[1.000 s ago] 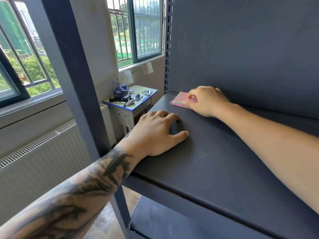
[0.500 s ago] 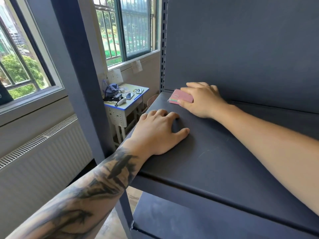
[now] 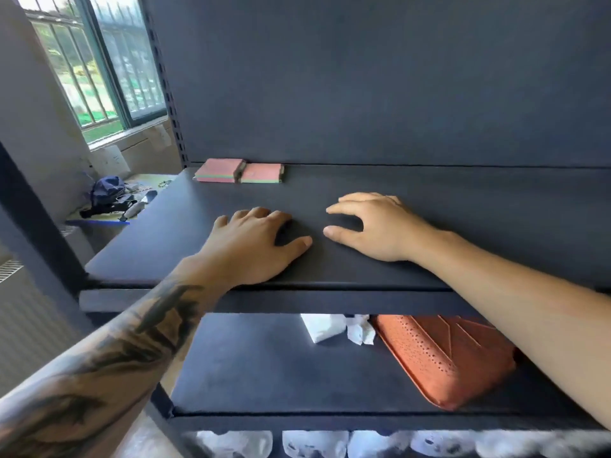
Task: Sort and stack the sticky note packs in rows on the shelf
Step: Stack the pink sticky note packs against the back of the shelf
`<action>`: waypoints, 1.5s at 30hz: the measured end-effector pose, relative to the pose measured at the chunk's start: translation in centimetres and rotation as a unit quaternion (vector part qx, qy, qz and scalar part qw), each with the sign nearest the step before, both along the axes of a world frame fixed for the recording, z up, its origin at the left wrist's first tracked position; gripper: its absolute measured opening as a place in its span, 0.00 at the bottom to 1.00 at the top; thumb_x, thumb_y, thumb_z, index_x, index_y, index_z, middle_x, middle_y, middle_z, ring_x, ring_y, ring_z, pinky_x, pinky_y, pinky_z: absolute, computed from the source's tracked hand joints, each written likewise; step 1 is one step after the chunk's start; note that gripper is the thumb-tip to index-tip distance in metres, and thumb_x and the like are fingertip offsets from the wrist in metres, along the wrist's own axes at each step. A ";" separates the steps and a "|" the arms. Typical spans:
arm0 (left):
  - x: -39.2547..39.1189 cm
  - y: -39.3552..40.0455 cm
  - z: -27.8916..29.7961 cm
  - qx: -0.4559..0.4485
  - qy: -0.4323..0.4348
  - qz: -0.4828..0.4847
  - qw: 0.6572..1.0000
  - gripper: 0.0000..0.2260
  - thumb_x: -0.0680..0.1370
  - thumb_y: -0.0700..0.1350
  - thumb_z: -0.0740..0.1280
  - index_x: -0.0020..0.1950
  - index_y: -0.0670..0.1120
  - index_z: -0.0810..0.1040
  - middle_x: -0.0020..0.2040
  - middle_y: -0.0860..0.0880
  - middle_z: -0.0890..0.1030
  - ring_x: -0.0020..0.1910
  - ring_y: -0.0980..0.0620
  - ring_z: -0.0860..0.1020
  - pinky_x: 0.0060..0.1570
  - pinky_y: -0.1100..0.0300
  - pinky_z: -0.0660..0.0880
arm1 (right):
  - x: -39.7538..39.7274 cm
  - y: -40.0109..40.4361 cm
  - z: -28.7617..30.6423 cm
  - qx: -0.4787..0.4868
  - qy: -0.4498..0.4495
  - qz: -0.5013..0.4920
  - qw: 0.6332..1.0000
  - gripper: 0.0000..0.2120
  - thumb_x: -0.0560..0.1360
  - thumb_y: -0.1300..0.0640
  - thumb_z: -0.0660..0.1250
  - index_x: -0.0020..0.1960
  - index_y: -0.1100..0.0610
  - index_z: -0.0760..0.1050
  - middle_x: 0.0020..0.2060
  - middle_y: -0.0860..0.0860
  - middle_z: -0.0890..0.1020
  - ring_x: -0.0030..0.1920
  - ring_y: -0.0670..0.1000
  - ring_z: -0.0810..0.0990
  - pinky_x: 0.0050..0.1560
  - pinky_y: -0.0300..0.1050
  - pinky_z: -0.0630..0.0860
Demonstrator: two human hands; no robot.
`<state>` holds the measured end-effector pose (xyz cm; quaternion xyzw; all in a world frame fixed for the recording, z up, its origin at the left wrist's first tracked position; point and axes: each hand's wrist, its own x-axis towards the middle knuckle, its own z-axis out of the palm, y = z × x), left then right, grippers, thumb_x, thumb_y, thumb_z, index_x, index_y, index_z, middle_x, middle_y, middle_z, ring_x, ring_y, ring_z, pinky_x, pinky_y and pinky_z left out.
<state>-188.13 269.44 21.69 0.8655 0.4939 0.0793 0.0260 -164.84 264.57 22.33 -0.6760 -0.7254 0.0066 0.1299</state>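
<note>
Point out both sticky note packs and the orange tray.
Left sticky note pack [image 3: 219, 169], head view, pink top face.
Right sticky note pack [image 3: 262, 171], head view, pink top face.
Orange tray [image 3: 439, 355], head view, perforated surface.

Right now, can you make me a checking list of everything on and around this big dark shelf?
Surface: dark grey metal shelf, mostly bare.
Job's things: two pink sticky note packs with green edges, left pack and right pack, side by side at the back left corner, touching or nearly so.
Clutter: orange perforated pad and crumpled white paper on the lower shelf.
Grippers: left hand and right hand rest on the shelf, holding nothing.
Cables: nothing seen.
Surroundings: barred window; small blue-edged desk with blurred items; white radiator.
</note>
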 end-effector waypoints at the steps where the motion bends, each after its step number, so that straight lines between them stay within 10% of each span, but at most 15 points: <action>1: 2.1 -1.5 0.0 -0.001 -0.003 -0.011 1.000 0.32 0.77 0.76 0.50 0.76 0.62 0.66 0.77 0.53 0.70 0.76 0.44 0.66 0.74 0.44 0.62 | 2.0 -2.3 0.0 -0.012 0.003 -0.019 1.000 0.30 0.77 0.28 0.58 0.75 0.40 0.71 0.78 0.44 0.68 0.78 0.48 0.63 0.77 0.54 0.58; 11: 26.0 -20.8 -1.8 0.047 -0.008 -0.132 0.990 0.34 0.75 0.76 0.51 0.74 0.59 0.67 0.77 0.52 0.69 0.75 0.42 0.64 0.72 0.39 0.61 | 24.2 -30.5 -2.3 -0.024 -0.020 -0.214 0.976 0.33 0.78 0.27 0.54 0.80 0.37 0.58 0.82 0.45 0.57 0.81 0.51 0.55 0.78 0.57 0.54; 24: 53.4 -40.7 -1.6 -0.013 -0.092 -0.436 0.895 0.28 0.80 0.62 0.66 0.78 0.54 0.68 0.74 0.49 0.73 0.72 0.46 0.72 0.72 0.48 0.67 | 43.8 -57.3 -4.8 0.010 0.095 -0.420 0.902 0.27 0.78 0.34 0.65 0.73 0.45 0.73 0.71 0.46 0.75 0.70 0.53 0.75 0.65 0.56 0.74; 33: 75.2 -46.8 -1.0 -0.021 -0.124 -0.508 0.852 0.26 0.79 0.59 0.69 0.75 0.53 0.72 0.71 0.47 0.75 0.66 0.42 0.76 0.64 0.50 0.73 | 59.7 -66.4 -2.8 0.064 0.043 -0.475 0.877 0.18 0.79 0.43 0.69 0.65 0.49 0.80 0.61 0.47 0.82 0.61 0.49 0.80 0.62 0.51 0.78; 45: 95.3 -45.4 2.9 0.008 -0.154 -0.418 0.895 0.26 0.78 0.60 0.69 0.74 0.51 0.73 0.69 0.42 0.76 0.66 0.37 0.75 0.64 0.48 0.73 | 80.8 -65.9 -0.1 0.030 0.028 -0.448 0.893 0.20 0.79 0.41 0.68 0.68 0.47 0.77 0.63 0.48 0.79 0.65 0.51 0.77 0.63 0.51 0.75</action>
